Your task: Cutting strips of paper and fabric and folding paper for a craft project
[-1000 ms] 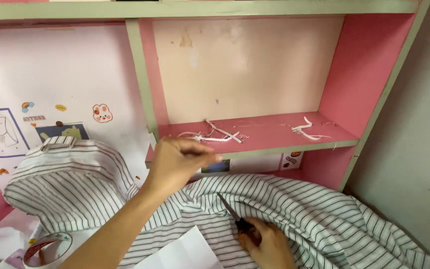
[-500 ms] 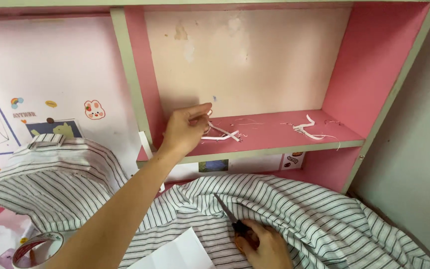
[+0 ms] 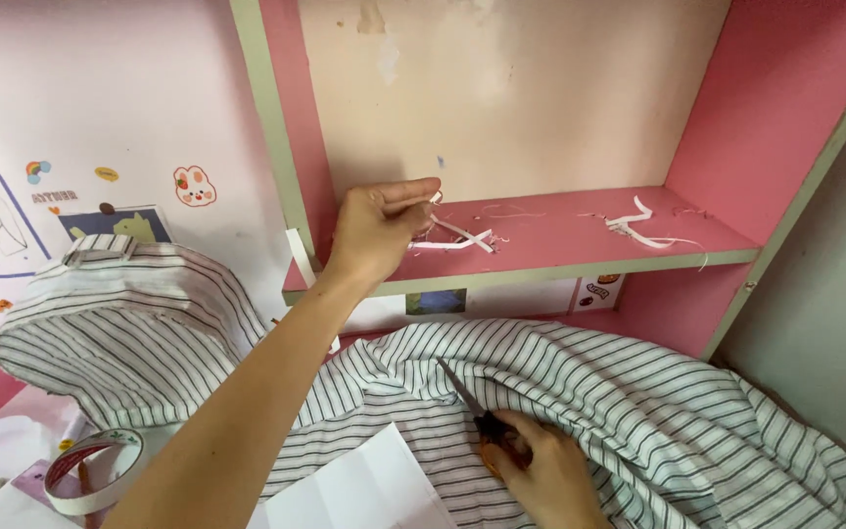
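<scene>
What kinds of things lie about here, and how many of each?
Striped shirt: 1
Scissors, in the right hand: 1
Tape roll: 1
White paper sheet: 1
Heaps of white scraps on the shelf, one by the left hand, one farther right: 2
Total: 6

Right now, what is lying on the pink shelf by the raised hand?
Thin white strips in two small piles lie on the pink wooden shelf. The left hand pinches a scrap over the nearer pile; its fingers hide part of it.
</scene>
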